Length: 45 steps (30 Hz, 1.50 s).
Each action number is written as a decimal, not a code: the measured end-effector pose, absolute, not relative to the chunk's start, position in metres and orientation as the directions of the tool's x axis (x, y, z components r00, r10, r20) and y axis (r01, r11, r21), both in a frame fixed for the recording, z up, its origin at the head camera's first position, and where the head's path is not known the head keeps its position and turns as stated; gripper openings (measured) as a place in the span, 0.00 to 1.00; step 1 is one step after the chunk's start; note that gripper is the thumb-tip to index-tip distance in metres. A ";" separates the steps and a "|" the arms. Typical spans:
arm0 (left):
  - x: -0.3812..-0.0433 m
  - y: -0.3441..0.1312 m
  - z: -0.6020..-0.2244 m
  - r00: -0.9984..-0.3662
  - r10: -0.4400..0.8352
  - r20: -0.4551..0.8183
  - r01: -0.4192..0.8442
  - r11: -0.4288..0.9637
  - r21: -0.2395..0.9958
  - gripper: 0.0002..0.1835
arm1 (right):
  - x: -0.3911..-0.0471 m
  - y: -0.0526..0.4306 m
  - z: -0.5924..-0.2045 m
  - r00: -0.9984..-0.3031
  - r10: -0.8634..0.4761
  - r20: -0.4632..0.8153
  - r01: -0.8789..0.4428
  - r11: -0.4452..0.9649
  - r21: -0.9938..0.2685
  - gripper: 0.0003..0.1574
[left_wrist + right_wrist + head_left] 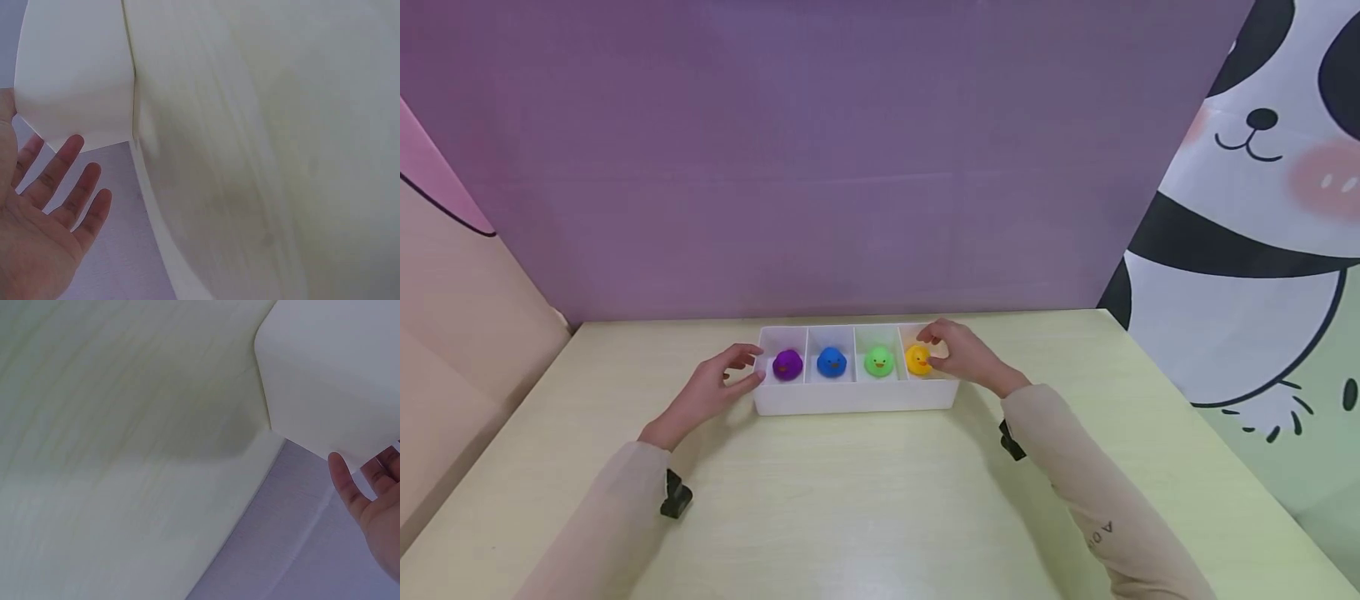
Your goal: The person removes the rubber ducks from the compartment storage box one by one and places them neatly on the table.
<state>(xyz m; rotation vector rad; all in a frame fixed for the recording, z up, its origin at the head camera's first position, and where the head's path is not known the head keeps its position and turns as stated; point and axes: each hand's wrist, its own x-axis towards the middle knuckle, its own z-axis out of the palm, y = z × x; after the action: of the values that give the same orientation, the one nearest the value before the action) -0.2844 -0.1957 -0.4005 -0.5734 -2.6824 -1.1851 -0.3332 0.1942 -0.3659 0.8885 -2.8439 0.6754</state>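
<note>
A white four-compartment tray (pixel 856 398) holds a purple toy duck (pixel 787 365), a blue one (pixel 832 362), a green one (pixel 879 362) and a yellow one (pixel 917 360), each in its own compartment. At the tray's left end, my left hand (pixel 713 385) has thumb and fingertips right at the wall; its fingers look relaxed in the left wrist view. My right hand (pixel 964 354) reaches over the right end. Its thumb is beside the yellow duck and its index finger above it, with the fingers spread apart. The right wrist view hides the duck behind the tray wall (pixel 325 381).
The tray stands toward the back of a pale wooden table (pixel 850 500). A purple backdrop (pixel 820 167) rises behind the table's far edge. On the right hangs a panda-printed sheet (pixel 1247 333). Dark clips (pixel 676 495) show at both sleeves.
</note>
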 end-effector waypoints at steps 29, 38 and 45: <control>-0.283 -0.195 -0.400 -0.920 0.272 0.280 0.391 0.617 0.683 0.23 | -0.336 0.182 -0.365 -0.836 -0.544 0.065 -0.546 0.816 -0.191 0.19; -0.283 -0.195 -0.400 -0.919 0.277 0.281 0.394 0.612 0.686 0.23 | -0.340 0.183 -0.367 -0.830 -0.554 0.058 -0.556 0.815 -0.163 0.18; -0.281 -0.194 -0.398 -0.918 0.276 0.284 0.396 0.611 0.685 0.22 | -0.339 0.182 -0.366 -0.822 -0.567 0.061 -0.569 0.810 -0.140 0.17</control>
<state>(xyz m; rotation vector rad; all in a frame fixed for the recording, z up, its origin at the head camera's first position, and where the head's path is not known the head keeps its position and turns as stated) -0.2813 -0.1944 -0.3982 -0.5637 -2.6829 -1.1968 -0.3389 0.1820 -0.3662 0.9329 -2.9728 0.2389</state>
